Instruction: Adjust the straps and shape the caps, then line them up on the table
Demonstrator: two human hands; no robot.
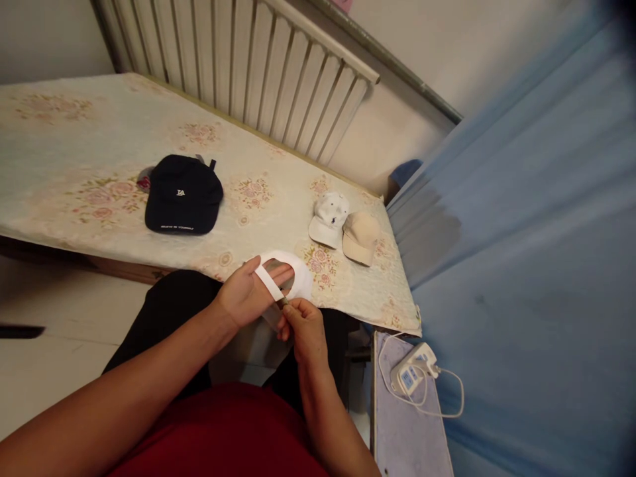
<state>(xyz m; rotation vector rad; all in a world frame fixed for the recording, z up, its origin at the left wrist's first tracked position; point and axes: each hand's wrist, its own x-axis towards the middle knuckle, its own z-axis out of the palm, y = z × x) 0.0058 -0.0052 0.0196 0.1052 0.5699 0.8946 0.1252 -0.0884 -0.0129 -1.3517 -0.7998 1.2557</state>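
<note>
A white baseball cap is held over my lap at the table's near edge, its back opening facing me. My left hand is palm up under the back strap, with its fingers reaching into the opening and bearing the cap. At the strap's right end, the fingers of my right hand pinch the strap by its small fastener. Part of the cap's far side and the right fingertips are hidden.
On the flowered tablecloth lie a black cap at left, a white cap with a small dark logo and a beige cap at right. A power strip with a white cable sits on a low stand beside the blue curtain.
</note>
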